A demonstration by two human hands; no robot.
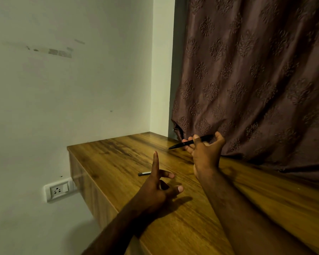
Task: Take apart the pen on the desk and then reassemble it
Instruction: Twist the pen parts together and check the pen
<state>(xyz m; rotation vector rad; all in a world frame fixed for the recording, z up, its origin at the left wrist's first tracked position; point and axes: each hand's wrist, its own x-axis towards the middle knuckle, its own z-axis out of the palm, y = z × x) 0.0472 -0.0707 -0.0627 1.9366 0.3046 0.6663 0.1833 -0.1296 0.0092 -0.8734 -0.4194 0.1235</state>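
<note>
Inspection of 1 wooden desk [173, 218], taken as the landmark for all positions. The desk is fixed against a pale wall, its far right edge meeting a brown patterned curtain [256, 70].

Items counted: 2 hands, 1 black pen, 1 small loose part, 1 wall socket, 1 curtain.

The right hand [204, 155] is raised above the far part of the desk, close to the curtain hem. It holds the pen [190, 142] across the fingers, with the thumb on the near side of the barrel. The pen lies nearly level, its pointed tip toward the desk's left side and its rear end passing behind the hand. The pen is clear of the desk surface. 1 thin metal ring shows on the barrel near the fingers.

The left hand [158, 188] hovers over the desk's left front portion, holding nothing. Its fingers are spread: 1 finger points straight up, the others extend loosely to the right. Its shadow falls on the desk just to the right of it.

1 small dark cylindrical part [144, 173] with a lighter end lies flat on the desk, just beyond the left hand and partly hidden behind it. What it is cannot be told.

1 white socket [59, 189] with 1 switch is mounted on the wall, below the desk top and to its left.
</note>
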